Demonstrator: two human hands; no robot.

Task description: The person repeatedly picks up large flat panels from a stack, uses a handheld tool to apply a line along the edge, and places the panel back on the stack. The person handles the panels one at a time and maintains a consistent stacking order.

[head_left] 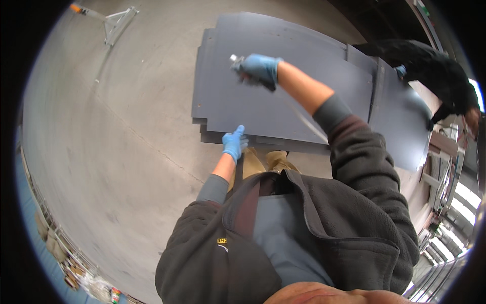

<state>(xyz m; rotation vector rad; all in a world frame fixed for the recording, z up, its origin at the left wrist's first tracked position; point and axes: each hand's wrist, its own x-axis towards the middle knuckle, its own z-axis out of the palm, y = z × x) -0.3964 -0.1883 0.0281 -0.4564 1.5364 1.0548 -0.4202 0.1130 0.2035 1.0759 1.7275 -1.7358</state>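
My right hand (259,68), in a blue glove, is wrapped round a small hand tool (236,60) with a shiny metallic head and a dark handle. It is blurred, and I cannot tell its exact kind. The tool is over the upper left part of a large flat grey panel (298,101). A pale hose-like strip (310,123) runs below my right forearm. At the panel's near edge is my left hand (234,144), also gloved in blue, with its fingers stretched out and touching or very close to the edge. More grey panels (200,96) show underneath, their left ends staggered.
On the right, a person in dark clothing (430,71) leans by another grey panel (397,119), one blue-gloved hand (400,71) near its edge. A white metal stand (117,23) with an orange end is on the concrete floor (111,131) at the far left. Machinery (440,172) stands at the right.
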